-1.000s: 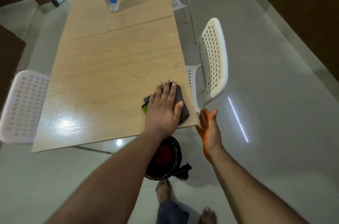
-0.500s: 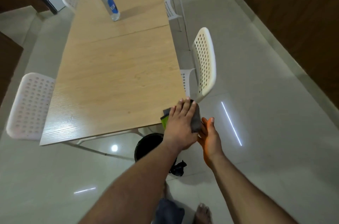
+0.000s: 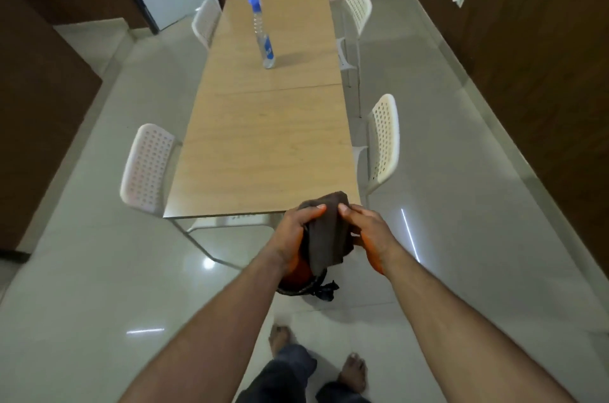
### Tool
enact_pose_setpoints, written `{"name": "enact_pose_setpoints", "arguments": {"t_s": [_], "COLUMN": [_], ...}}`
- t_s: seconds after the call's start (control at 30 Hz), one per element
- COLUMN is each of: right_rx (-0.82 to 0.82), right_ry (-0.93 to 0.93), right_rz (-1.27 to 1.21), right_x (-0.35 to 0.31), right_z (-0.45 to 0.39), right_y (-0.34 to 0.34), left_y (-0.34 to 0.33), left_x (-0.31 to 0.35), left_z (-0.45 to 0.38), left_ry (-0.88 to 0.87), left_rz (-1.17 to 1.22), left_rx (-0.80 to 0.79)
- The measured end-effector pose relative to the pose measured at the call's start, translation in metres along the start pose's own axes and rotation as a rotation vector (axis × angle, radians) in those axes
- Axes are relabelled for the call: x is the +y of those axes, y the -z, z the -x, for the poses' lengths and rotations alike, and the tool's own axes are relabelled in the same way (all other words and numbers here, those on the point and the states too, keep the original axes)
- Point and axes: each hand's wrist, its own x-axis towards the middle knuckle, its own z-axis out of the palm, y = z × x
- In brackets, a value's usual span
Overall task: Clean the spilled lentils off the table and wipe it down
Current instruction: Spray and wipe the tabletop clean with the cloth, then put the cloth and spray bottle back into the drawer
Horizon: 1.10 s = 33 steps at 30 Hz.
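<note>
Lentils themselves are not showing anywhere on the wooden counter (image 3: 263, 145); what is showing is the dark grey cloth (image 3: 326, 237), which is hanging bunched between both hands just off the counter's near right corner, at about 6 o'clock from the tabletop. The left hand (image 3: 298, 231) is gripping the cloth's left side with its fingers curled round it, and the right hand (image 3: 365, 231) is pinching the right side, thumb on top. The cloth's lower end is dangling directly over a black-lined bin (image 3: 306, 285) that is sitting on the tiled floor (image 3: 494, 221) under the hands. A clear spray bottle (image 3: 263, 36) with a blue top is standing upright at the counter's far end, toward 12 o'clock, well apart from the hands. White perforated chairs (image 3: 148, 168) are standing along both long sides. The person's bare feet (image 3: 354, 369) are showing at 6 o'clock.
</note>
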Motion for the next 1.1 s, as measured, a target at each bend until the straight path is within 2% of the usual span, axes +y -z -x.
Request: {"name": "enact_pose_setpoints", "arguments": {"t_s": [0.17,0.33,0.37,0.6,0.8,0.9,0.97,1.03,1.1], "right_rx": [-0.125,-0.154,-0.153,-0.223,-0.159,-0.167,-0.163,-0.131,-0.102], "right_ry": [-0.044,-0.090,-0.116,-0.291,-0.251,-0.210,-0.203,-0.214,-0.198], "right_rz": [0.078,0.178,0.171,0.014,-0.123,-0.192,-0.223,-0.247,-0.274], "right_x": [-0.032,-0.054,-0.057,-0.088,-0.117,-0.130,-0.141,-0.148,-0.157], "right_z": [0.015,0.008,0.009,-0.014,-0.037,-0.043,-0.049,-0.062,-0.075], "right_y": [-0.062,-0.148,-0.150,-0.313,-0.437,-0.482,-0.513,-0.534,-0.551], "left_y": [0.060,0.149,0.153,0.323,0.445,0.475,0.491,0.507,0.522], "left_x": [0.034,0.056,0.055,0.103,0.132,0.147,0.161,0.172,0.186], "left_z": [0.041,0.056,0.054,0.089,0.107,0.102,0.091,0.073,0.061], "left_ry": [-0.020,-0.032,-0.032,-0.187,-0.258,-0.350,-0.476,-0.624,-0.652], "left_rz": [-0.041,-0.052,-0.020,0.123,-0.037,-0.317,-0.454,-0.511,-0.422], "left_rx": [0.065,0.153,0.154,0.137,0.076,0.151,0.245,0.332,0.294]}}
